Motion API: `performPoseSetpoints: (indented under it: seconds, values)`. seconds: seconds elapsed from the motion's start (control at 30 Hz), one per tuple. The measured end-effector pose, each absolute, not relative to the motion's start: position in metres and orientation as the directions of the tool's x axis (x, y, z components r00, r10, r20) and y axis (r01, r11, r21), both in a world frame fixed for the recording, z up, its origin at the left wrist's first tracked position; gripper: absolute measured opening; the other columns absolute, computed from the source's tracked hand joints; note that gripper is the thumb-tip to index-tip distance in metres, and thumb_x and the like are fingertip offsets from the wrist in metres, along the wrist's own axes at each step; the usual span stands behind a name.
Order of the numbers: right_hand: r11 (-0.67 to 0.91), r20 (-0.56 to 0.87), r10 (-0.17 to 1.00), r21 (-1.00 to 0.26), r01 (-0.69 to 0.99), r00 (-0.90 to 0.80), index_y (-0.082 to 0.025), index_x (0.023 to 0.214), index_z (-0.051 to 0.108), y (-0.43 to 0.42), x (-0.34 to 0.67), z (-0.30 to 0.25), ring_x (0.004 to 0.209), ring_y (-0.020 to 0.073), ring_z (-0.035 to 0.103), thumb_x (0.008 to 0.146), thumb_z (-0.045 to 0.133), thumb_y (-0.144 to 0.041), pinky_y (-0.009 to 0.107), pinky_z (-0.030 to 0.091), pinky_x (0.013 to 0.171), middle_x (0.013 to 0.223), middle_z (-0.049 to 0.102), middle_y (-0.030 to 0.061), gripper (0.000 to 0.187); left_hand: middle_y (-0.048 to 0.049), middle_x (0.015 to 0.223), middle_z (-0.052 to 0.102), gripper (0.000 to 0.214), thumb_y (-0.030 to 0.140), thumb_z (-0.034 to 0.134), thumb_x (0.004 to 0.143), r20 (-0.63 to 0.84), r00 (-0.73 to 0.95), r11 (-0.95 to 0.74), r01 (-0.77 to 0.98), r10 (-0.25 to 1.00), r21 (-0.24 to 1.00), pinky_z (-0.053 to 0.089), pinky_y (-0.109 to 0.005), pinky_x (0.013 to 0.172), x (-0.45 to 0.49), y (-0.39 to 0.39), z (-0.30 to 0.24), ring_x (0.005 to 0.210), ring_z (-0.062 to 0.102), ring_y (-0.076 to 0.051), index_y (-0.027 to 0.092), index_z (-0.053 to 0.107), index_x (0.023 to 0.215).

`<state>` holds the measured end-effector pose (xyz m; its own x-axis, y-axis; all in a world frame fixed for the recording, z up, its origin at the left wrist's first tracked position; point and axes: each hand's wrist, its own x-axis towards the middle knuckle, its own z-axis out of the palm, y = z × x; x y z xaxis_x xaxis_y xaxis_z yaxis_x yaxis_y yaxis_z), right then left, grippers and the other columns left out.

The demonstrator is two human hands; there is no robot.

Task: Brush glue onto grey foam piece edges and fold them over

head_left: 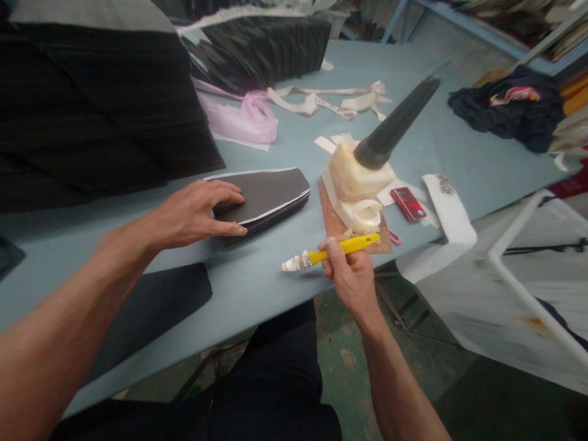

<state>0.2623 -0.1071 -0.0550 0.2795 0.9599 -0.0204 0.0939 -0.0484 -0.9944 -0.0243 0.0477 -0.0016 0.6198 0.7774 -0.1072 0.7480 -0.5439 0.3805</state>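
My left hand rests on a small stack of dark, tapered sheets, its fingers spread over the near left end. White paste or glue runs along the stack's edges. In my right hand is a paintbrush with a yellow handle, gripped between thumb and fingers. The brush's bristles are coated white and point left, above the table near the front edge. Just behind the brush stands a yellowish, glue-crusted container with a black cone rising from it, on a brown board.
Tall stacks of black sheets stand at the back left. A dark panel lies by the front edge. Pink plastic, white ribbon, a red box and dark cloth lie about. A white bin stands at right.
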Motion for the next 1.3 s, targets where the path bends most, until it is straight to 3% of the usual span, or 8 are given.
performPoseSetpoints:
  seconds: [0.33, 0.47, 0.6, 0.7, 0.87, 1.07, 1.3]
  values:
    - [-0.085, -0.055, 0.949, -0.993, 0.086, 0.312, -0.019, 0.083, 0.072, -0.113, 0.262, -0.053, 0.049, 0.0101, 0.046, 0.090, 0.070, -0.085, 0.026, 0.038, 0.051, 0.053, 0.048, -0.0070, 0.066, -0.0093, 0.158, 0.065, 0.083, 0.084, 0.051, 0.084, -0.128, 0.607, -0.529, 0.763, 0.784, 0.372, 0.042, -0.046, 0.129, -0.026, 0.048, -0.001, 0.145, 0.061, -0.036, 0.022, 0.071, 0.136]
    - [-0.070, -0.043, 0.942, -0.995, 0.070, 0.333, -0.020, 0.085, 0.072, -0.113, 0.263, -0.055, 0.049, 0.0102, 0.046, 0.091, 0.069, -0.083, 0.025, 0.038, 0.051, 0.052, 0.048, -0.0073, 0.064, -0.0068, 0.145, 0.073, 0.066, 0.067, 0.050, 0.088, -0.107, 0.586, -0.513, 0.773, 0.803, 0.374, 0.051, -0.045, 0.118, -0.026, 0.040, 0.005, 0.129, 0.069, -0.034, 0.026, 0.069, 0.137]
    - [-0.054, -0.041, 0.935, -0.998, 0.028, 0.353, -0.020, 0.085, 0.069, -0.113, 0.262, -0.055, 0.049, 0.0102, 0.046, 0.091, 0.072, -0.080, 0.024, 0.037, 0.050, 0.053, 0.049, -0.0076, 0.059, -0.0115, 0.137, 0.075, 0.061, 0.048, 0.045, 0.086, -0.078, 0.551, -0.510, 0.811, 0.831, 0.287, 0.055, -0.052, 0.113, -0.020, 0.030, 0.004, 0.124, 0.071, -0.037, 0.023, 0.067, 0.138]
    - [-0.026, -0.028, 0.930, -1.000, -0.011, 0.367, -0.022, 0.085, 0.066, -0.113, 0.263, -0.056, 0.050, 0.0101, 0.046, 0.091, 0.075, -0.075, 0.024, 0.039, 0.051, 0.053, 0.048, -0.0086, 0.054, -0.0152, 0.133, 0.075, 0.052, 0.042, 0.046, 0.086, -0.043, 0.501, -0.480, 0.848, 0.865, 0.227, 0.056, -0.056, 0.109, -0.014, 0.025, -0.003, 0.125, 0.070, -0.040, 0.023, 0.066, 0.130]
    - [0.042, -0.015, 0.915, -0.991, -0.131, 0.404, -0.023, 0.087, 0.065, -0.117, 0.265, -0.060, 0.050, 0.0094, 0.048, 0.095, 0.077, -0.068, 0.023, 0.043, 0.054, 0.054, 0.048, -0.0100, 0.048, -0.0126, 0.129, 0.073, 0.027, 0.036, 0.047, 0.088, 0.098, 0.476, -0.481, 0.821, 0.874, 0.306, 0.055, -0.049, 0.109, -0.018, 0.022, -0.014, 0.124, 0.069, -0.033, 0.026, 0.060, 0.109]
    - [0.166, 0.077, 0.882, -0.974, -0.154, 0.466, -0.024, 0.091, 0.067, -0.125, 0.266, -0.052, 0.049, 0.0084, 0.050, 0.099, 0.075, -0.067, 0.022, 0.049, 0.057, 0.055, 0.053, -0.0101, 0.045, -0.0094, 0.140, 0.069, 0.020, 0.038, 0.046, 0.104, 0.350, 0.395, -0.492, 0.833, 0.849, 0.253, 0.050, -0.050, 0.119, -0.042, 0.007, 0.001, 0.135, 0.062, -0.027, 0.023, 0.058, 0.111]
    - [0.348, 0.335, 0.838, -0.936, 0.052, 0.430, -0.027, 0.104, 0.068, -0.135, 0.254, -0.032, 0.047, 0.0108, 0.060, 0.110, 0.064, -0.058, 0.021, 0.049, 0.048, 0.062, 0.070, -0.0071, 0.032, -0.0069, 0.139, 0.071, 0.008, 0.034, 0.055, 0.107, 0.444, 0.254, -0.393, 0.883, 0.859, 0.256, 0.051, -0.053, 0.122, -0.090, -0.061, 0.021, 0.137, 0.065, -0.028, 0.028, 0.055, 0.113]
